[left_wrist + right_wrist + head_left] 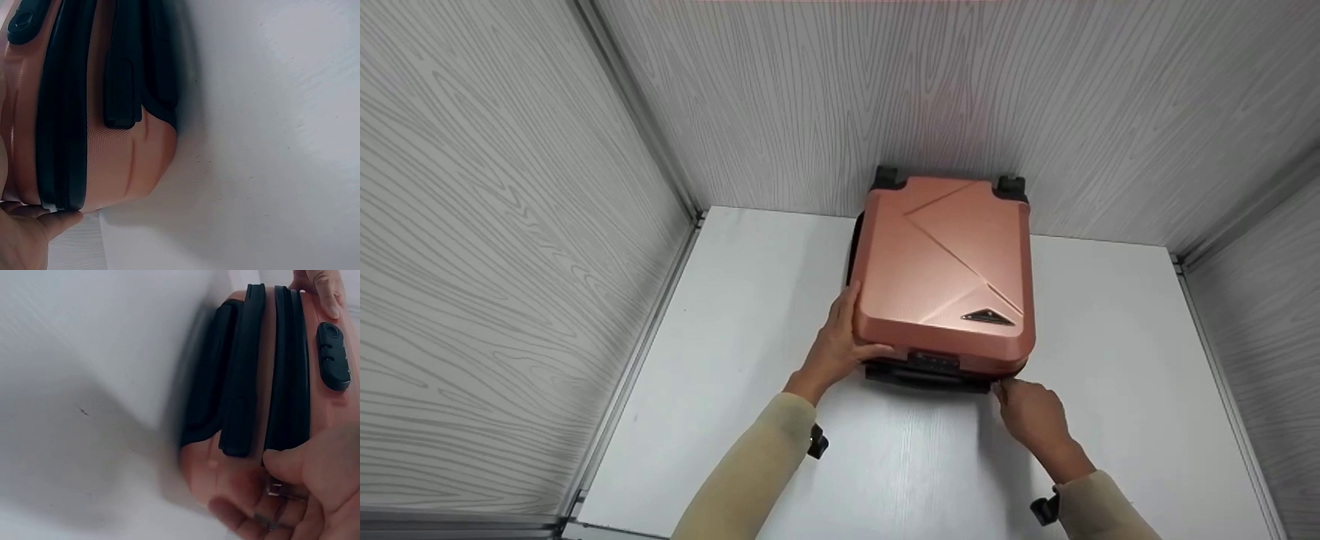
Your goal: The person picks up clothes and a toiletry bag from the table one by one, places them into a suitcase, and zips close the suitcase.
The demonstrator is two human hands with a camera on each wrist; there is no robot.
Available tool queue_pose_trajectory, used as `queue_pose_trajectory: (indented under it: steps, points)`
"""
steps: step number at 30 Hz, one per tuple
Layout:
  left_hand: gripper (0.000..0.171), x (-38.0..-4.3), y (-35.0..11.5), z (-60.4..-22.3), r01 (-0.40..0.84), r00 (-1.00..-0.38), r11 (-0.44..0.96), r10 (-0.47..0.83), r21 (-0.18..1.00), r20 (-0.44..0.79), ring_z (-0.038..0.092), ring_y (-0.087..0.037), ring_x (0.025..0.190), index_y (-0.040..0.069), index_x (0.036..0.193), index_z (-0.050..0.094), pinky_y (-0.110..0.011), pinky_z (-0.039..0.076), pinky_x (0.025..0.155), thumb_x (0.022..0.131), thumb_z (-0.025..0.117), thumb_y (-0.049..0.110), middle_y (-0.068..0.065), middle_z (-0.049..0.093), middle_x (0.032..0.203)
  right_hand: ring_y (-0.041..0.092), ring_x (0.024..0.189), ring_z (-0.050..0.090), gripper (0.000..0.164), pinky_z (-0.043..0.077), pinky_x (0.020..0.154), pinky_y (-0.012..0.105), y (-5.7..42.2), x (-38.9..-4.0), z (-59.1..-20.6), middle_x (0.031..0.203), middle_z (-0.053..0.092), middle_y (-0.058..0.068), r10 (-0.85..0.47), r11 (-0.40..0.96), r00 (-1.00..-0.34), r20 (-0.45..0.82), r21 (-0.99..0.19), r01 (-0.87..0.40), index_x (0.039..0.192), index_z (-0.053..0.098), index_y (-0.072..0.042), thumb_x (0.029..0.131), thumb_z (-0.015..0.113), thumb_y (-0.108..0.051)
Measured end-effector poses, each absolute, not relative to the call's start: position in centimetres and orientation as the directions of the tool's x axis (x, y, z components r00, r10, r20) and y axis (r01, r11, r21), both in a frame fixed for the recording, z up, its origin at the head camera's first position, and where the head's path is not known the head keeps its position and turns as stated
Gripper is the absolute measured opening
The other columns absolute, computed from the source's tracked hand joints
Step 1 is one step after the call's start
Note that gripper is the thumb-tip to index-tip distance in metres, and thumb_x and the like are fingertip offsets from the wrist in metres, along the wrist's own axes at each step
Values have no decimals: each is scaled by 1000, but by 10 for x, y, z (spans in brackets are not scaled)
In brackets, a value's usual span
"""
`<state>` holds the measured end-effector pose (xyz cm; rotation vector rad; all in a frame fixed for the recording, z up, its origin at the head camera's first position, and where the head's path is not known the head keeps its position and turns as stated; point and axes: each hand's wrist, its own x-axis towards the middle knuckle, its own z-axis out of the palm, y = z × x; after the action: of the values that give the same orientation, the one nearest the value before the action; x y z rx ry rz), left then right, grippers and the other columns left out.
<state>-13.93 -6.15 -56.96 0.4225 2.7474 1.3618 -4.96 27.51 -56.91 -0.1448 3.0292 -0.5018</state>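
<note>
A rose-gold hard-shell suitcase (945, 255) lies flat on the white surface, its wheels toward the back wall. My left hand (837, 346) rests on its near left corner, fingers along the side and thumb across the front end. At the near right corner, my right hand (1033, 412) pinches a small metal zipper pull (274, 488) between thumb and fingers. The black zipper (289, 371) runs around the case beside the black carry handle (242, 382). A black combination lock (333, 357) sits on the shell above it.
Grey wood-grain panels (780, 105) stand at the back and both sides. The white tabletop (720, 300) extends left, right and in front of the suitcase. Black wheels (1010, 187) sit close to the back panel.
</note>
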Motion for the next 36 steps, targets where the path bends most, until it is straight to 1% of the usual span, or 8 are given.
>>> queue_pose_trajectory:
  steps: [5,9,13,20,23,30,33,36]
  points:
    - [133,-138,-59,-570,209,-964,579,260,788,65,37,-37,154,38,170,-5,-56,41,118,76,85,65,-4,11,177,20,56,48,24,41,52,41,271,-50,-571,64,60,6,-99,924,-992,-82,-378,-61,80,64,-7,103,60,-12]
    - [132,-139,-57,-570,206,-965,585,253,784,65,41,-39,151,37,170,-4,-56,43,117,76,85,64,-5,12,176,19,57,49,26,41,53,38,269,-50,-573,65,61,3,-83,893,-993,-85,-449,-36,78,62,-8,103,58,-10]
    - [132,-138,-58,-569,200,-966,598,254,776,54,39,-39,152,36,170,-5,-56,43,117,76,84,64,-5,12,177,14,59,52,26,42,56,34,271,-48,-580,67,63,-1,-90,863,-995,-51,-503,-52,79,63,-9,105,58,-10]
    - [132,-138,-61,-568,197,-964,589,263,784,45,29,-36,158,38,170,-6,-56,38,121,77,84,63,-5,11,177,18,55,49,21,44,54,42,275,-44,-588,63,62,3,-138,913,-986,97,-374,-164,83,67,-7,103,65,-12]
    - [130,-138,-61,-570,191,-964,583,265,790,37,26,-35,160,39,169,-7,-57,36,122,78,82,63,-4,9,178,19,56,51,22,46,55,44,277,-42,-585,64,63,3,-113,920,-992,64,-370,-129,84,68,-8,105,63,-15]
    - [131,-137,-62,-571,170,-967,583,255,795,21,24,-33,161,40,169,-8,-55,34,124,77,82,64,-1,8,179,14,60,51,22,42,59,35,271,-41,-585,68,62,-2,-104,858,-994,-28,-508,-76,84,65,-8,105,59,-11]
    - [131,-139,-61,-571,176,-969,582,245,794,35,28,-33,160,39,170,-6,-55,36,123,76,83,64,-2,11,178,14,58,49,22,41,57,35,269,-43,-589,66,60,-2,-116,857,-992,40,-501,-120,81,65,-8,103,61,-10]
    - [132,-139,-61,-571,176,-971,582,234,794,45,31,-33,158,38,170,-5,-55,37,122,75,84,65,-2,13,178,15,57,51,24,48,60,41,268,-47,-594,63,61,-1,-158,866,-973,171,-449,-219,75,64,-10,98,69,-5]
